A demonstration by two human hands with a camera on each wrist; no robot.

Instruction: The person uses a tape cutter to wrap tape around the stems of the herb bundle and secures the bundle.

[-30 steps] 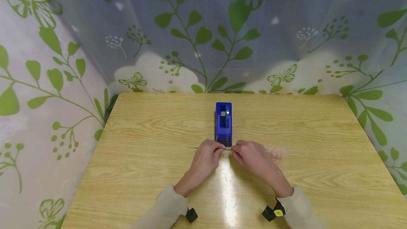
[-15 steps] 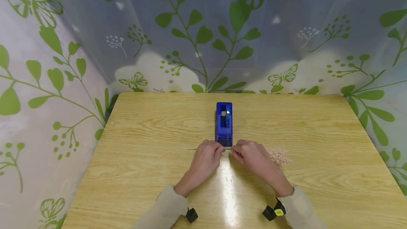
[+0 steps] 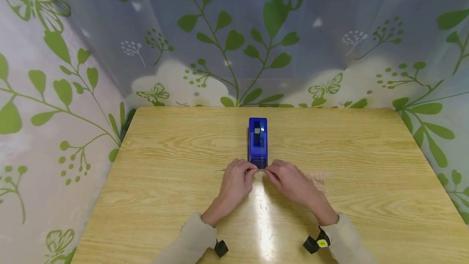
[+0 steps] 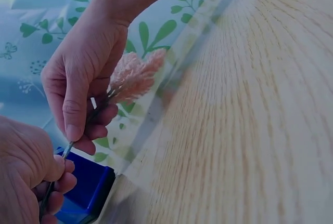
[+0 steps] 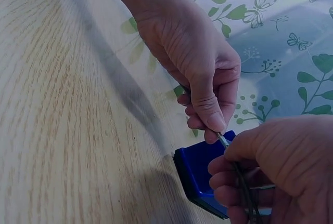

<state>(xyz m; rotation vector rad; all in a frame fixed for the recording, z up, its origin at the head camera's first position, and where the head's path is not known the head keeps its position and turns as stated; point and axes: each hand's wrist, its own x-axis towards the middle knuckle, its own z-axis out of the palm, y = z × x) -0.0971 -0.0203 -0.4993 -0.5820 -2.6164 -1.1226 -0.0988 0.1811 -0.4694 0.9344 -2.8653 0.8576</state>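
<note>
A thin dried flower stem point(image 3: 222, 170) with a pink fluffy plume point(image 3: 317, 176) is held level just above the wooden table point(image 3: 176, 190). My left hand point(image 3: 252, 170) pinches the stem left of centre. My right hand point(image 3: 267, 171) pinches it close by, between the left hand and the plume. The two hands almost touch, right in front of a blue tape dispenser point(image 3: 258, 142). The left wrist view shows the right hand's fingers point(image 4: 73, 115) on the stem below the plume point(image 4: 132, 78). In the right wrist view the left hand's thumb point(image 5: 210, 112) presses the stem point(image 5: 225, 142) above the dispenser point(image 5: 200, 174).
The dispenser stands lengthwise at the table's middle, its near end at my fingertips. Sheets printed with green leaves and butterflies point(image 3: 234, 44) wall the table at the back and on both sides.
Both hands have edged slightly towards the dispenser with the stem still pinched. The pink plume shifted a little beside the right hand.
</note>
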